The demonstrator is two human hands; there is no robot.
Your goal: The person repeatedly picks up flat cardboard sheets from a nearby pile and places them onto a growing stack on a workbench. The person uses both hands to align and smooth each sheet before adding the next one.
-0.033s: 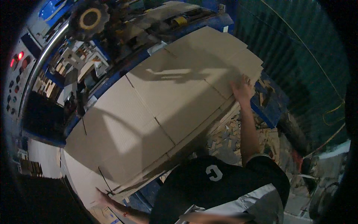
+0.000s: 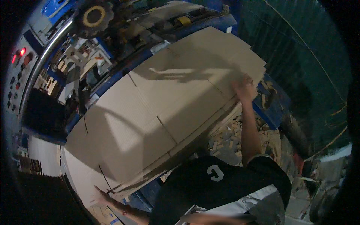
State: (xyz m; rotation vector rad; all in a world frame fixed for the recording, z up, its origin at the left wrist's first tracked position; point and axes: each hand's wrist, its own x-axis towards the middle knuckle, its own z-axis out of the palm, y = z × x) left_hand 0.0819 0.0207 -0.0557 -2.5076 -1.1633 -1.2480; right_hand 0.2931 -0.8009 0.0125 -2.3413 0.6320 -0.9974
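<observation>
Along the blue machine (image 2: 219, 23), a broad cardboard sheet (image 2: 150, 101) lies flat, apparently supported by more layers beneath. The right hand (image 2: 244, 88) rests open on its right end, the left hand (image 2: 100, 195) at its near left corner, probably steadying both ends; I cannot tell the left's grip.

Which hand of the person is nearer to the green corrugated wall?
Right. The right hand rests at the cardboard sheet's right end, on the side toward the green corrugated wall; the left hand is at the opposite end, farther from that wall.
</observation>
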